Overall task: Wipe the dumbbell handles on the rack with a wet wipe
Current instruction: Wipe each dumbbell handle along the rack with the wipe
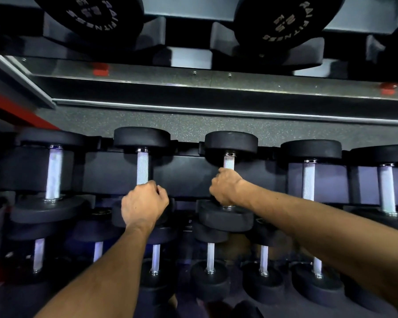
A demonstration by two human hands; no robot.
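Forearms: yours both reach up from the bottom edge, bare, crossing over the lower row of dumbbells (210,258).
Left hand (144,204): you have it curled tight around the near end of a knurled handle (142,167); the far part of that handle shows bare above your knuckles.
Right hand (225,187): you have it closed around the next handle (229,162) to the right, low on the bar, just above the near black head (225,216).
Wet wipe: you cannot tell from this view whether either fist holds one; no cloth shows.
Middle row: more dumbbells lie to both sides, one (53,173) at your left and two at your right (308,180), handles pointing away from you.
Rack (193,175): dark cradles sit between the heads.
Overhead: the upper shelf rail (216,95) crosses the view, with two large lettered dumbbell heads (90,17) above it.
Floor (170,127): speckled grey shows behind the middle row.
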